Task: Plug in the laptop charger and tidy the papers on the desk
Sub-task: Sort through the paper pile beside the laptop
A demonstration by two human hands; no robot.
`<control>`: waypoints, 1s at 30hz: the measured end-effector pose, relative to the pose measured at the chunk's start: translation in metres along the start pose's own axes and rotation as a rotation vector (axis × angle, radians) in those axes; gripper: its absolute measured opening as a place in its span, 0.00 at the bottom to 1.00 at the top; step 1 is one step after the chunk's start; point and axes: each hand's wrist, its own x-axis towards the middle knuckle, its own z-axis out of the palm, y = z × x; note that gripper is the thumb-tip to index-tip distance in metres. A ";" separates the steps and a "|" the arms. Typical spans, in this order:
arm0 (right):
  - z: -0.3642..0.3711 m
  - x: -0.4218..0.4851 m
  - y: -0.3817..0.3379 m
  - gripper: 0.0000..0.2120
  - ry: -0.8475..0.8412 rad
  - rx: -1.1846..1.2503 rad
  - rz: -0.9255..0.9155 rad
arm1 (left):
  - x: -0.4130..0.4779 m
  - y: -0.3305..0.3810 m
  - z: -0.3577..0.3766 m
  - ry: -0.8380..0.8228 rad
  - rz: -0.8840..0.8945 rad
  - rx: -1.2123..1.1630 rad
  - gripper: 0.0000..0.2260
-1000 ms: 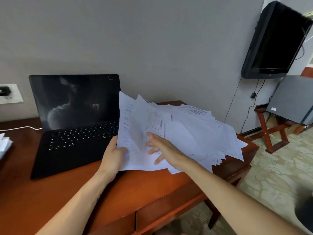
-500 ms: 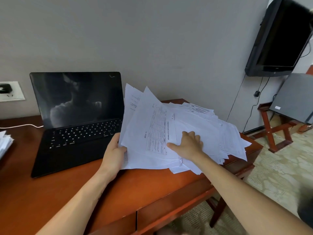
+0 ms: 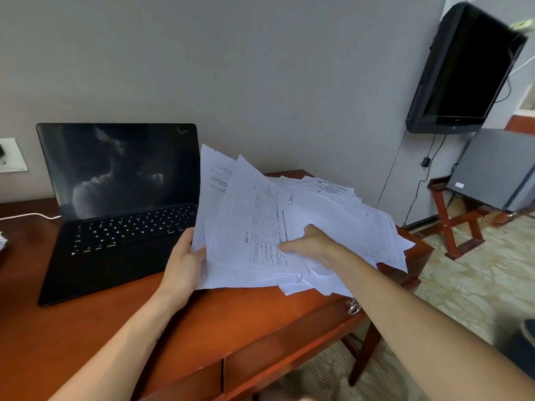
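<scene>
Two hands work the papers at the right end of the desk: our left hand grips their left edge; our right hand hides its fingers among sheets, grip unclear. We judge tidying underway; next, square the edges.

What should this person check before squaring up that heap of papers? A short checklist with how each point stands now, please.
1. Left hand grips the raised sheets by their left edge: ok.
2. Right hand has a hold in the loose pile: cannot tell, its fingers are hidden.
3. Sheet edges lined up: not ok, they fan out crookedly.
4. Loose pile wholly on the desk: not ok, corners overhang the right edge.
5. White cable plugged into the laptop: cannot tell, the joint is hidden.
</scene>
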 end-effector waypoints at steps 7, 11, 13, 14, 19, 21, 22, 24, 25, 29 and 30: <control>0.020 0.012 -0.017 0.58 0.023 -0.481 0.023 | -0.006 0.003 0.001 -0.060 0.064 0.044 0.18; 0.016 0.017 -0.013 0.53 0.010 -0.354 0.019 | -0.004 0.002 0.000 -0.054 0.043 0.028 0.20; 0.016 0.019 -0.009 0.52 0.013 -0.295 0.018 | -0.004 0.003 0.001 -0.049 0.036 0.001 0.20; 0.017 0.021 -0.008 0.51 0.014 -0.276 0.012 | -0.004 0.004 0.001 -0.047 0.033 -0.011 0.19; 0.017 0.031 0.005 0.40 0.041 0.013 0.000 | -0.003 0.003 0.001 -0.042 0.005 -0.014 0.19; 0.009 0.034 0.014 0.22 0.087 0.081 -0.028 | -0.001 0.004 -0.002 -0.044 -0.001 -0.017 0.19; 0.003 0.036 0.019 0.17 0.100 0.087 -0.046 | 0.000 0.004 -0.004 -0.043 -0.009 -0.018 0.18; -0.011 0.034 0.026 0.13 0.110 0.114 -0.097 | 0.003 0.004 -0.008 -0.039 -0.034 -0.023 0.18; -0.018 0.033 0.030 0.14 0.119 0.118 -0.130 | 0.005 0.003 -0.010 -0.041 -0.049 -0.028 0.18; -0.040 0.034 0.046 0.15 0.176 0.071 -0.216 | 0.012 0.003 -0.016 -0.047 -0.112 -0.052 0.17; -0.043 0.035 0.050 0.12 0.188 0.048 -0.220 | 0.013 0.003 -0.016 -0.053 -0.125 -0.049 0.17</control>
